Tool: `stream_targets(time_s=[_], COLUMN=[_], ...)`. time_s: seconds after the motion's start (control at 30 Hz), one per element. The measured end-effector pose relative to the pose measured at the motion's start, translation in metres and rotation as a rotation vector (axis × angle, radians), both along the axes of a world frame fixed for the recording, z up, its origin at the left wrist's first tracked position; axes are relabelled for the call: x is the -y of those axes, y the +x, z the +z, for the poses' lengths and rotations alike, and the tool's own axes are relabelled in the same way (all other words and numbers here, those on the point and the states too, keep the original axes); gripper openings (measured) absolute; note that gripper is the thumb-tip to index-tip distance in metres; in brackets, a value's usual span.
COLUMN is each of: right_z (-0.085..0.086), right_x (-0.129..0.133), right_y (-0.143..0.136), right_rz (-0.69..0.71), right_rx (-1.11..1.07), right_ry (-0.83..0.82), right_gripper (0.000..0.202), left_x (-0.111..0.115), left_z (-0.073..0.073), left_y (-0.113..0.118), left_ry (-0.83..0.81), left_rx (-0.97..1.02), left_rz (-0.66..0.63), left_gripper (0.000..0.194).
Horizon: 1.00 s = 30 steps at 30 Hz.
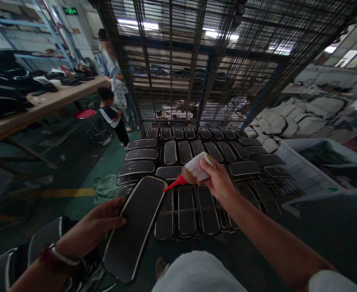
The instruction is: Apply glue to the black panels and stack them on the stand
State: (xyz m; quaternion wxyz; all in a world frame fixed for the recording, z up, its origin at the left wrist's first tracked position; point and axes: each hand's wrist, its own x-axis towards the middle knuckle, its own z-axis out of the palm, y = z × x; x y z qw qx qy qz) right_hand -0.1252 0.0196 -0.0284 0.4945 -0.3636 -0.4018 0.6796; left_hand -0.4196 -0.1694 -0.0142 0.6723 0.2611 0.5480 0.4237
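My left hand [105,217] grips the left edge of a dark, rounded rectangular panel [137,227] with a pale line around its border. The panel is held tilted in the air. My right hand [216,178] is wrapped round a whitish squeeze bottle [197,168], stained brown near its neck. Its long red nozzle [174,185] points down to the left, with the tip at the panel's upper right corner. Whether the tip touches the border I cannot tell. Below and beyond, many similar panels [186,207] lie in rows on a wire rack.
A wire-mesh frame [190,77] rises behind the rows. More panels [44,237] are stacked at lower left. On the right stand a white bin [300,170] and piled pale pieces [303,117]. Two people [114,97] stand by a workbench [63,97] and a red stool [85,114].
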Motion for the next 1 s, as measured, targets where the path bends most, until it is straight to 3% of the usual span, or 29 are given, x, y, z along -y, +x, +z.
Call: stream_targets(time_s=[0.43,0.7,1.0], right_z=[-0.001,-0.003,-0.023], right_x=[0.037,0.06,0.078], right_y=[-0.006,-0.008,-0.002], right_rz=[0.084,0.128,0.141], right_rx=[0.002,0.04,0.108], right_ry=[0.006,-0.02,0.112], right_gripper=[0.051,0.05,0.043], left_x=[0.002,0.002,0.003], left_z=[-0.003,0.002,-0.003], left_y=[0.007,0.017,0.016], left_ry=[-0.023,-0.088,-0.118], left_rx=[-0.003,-0.001,0.009], left_rz=[0.084,0.177,0.286], left_gripper=[0.037,0.058,0.035])
